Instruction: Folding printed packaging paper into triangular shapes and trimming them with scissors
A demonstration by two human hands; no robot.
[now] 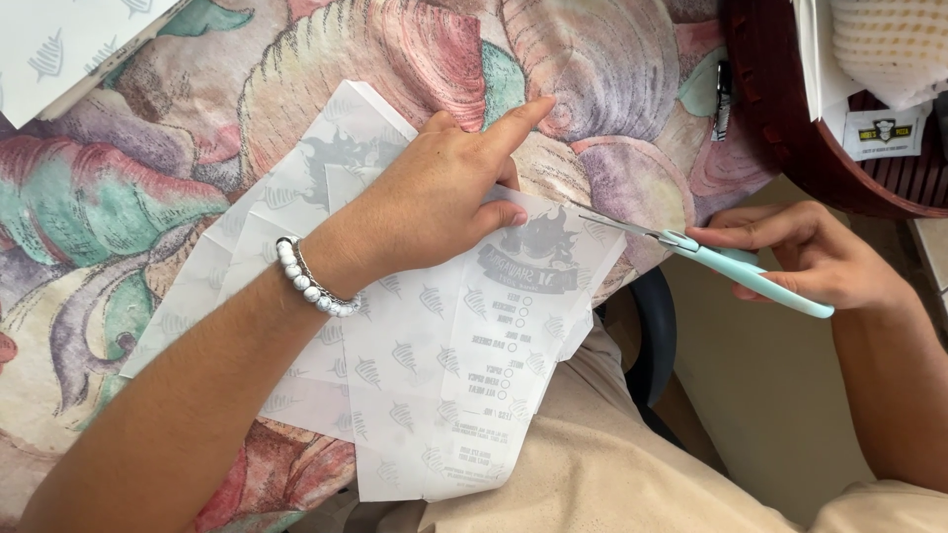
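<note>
Hands work apart: left (pixel 444 192) flattens paper sheet (pixel 444 365), right (pixel 820 257) grips scissors (pixel 731 265).

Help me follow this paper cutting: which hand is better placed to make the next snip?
The right hand: it holds the scissors, blades at the paper's edge, while the left hand presses the paper flat.

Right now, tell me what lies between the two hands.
Head view: between the left hand and right hand lie the printed paper sheet's edge and the scissors' open blades, over patterned cloth.
</note>
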